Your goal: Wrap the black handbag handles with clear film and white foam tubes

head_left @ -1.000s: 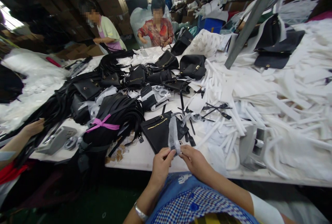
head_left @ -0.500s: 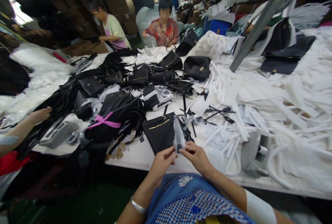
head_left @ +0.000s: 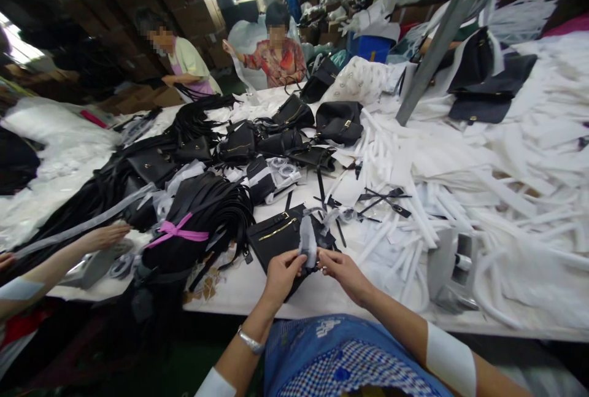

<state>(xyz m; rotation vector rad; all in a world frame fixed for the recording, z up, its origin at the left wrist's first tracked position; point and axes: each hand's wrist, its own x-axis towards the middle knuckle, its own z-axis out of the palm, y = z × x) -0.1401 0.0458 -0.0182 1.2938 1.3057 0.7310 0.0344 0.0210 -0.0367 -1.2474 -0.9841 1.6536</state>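
My left hand (head_left: 281, 274) is closed, thumb and fingertips pinching one side of a translucent plastic wrapping strip (head_left: 307, 237). On the strip's other side is my right hand (head_left: 343, 273), its fingers pinched at the edge. Something dark shows through the plastic, perhaps a strap; its ends are hidden. Just beyond and partly under my hands lies a black bag (head_left: 264, 246) with a gold zipper and a small buckle on top. Clear wrapping and thin black straps (head_left: 384, 200) lie beyond it.
A bundle of black straps (head_left: 207, 200) tied with a pink ribbon (head_left: 181, 231) lies left. A co-worker's hand (head_left: 108, 236) reaches in there. Tape dispensers stand at right (head_left: 453, 268) and left (head_left: 87, 265). White tubes and sheets (head_left: 506, 200) cover the right. A metal post (head_left: 427, 59) rises behind.
The wrapping strip is lower and more bunched between my hands, which have shifted slightly left in view. At left, the co-worker's hand has moved right, and a long translucent strip now stretches above that arm.
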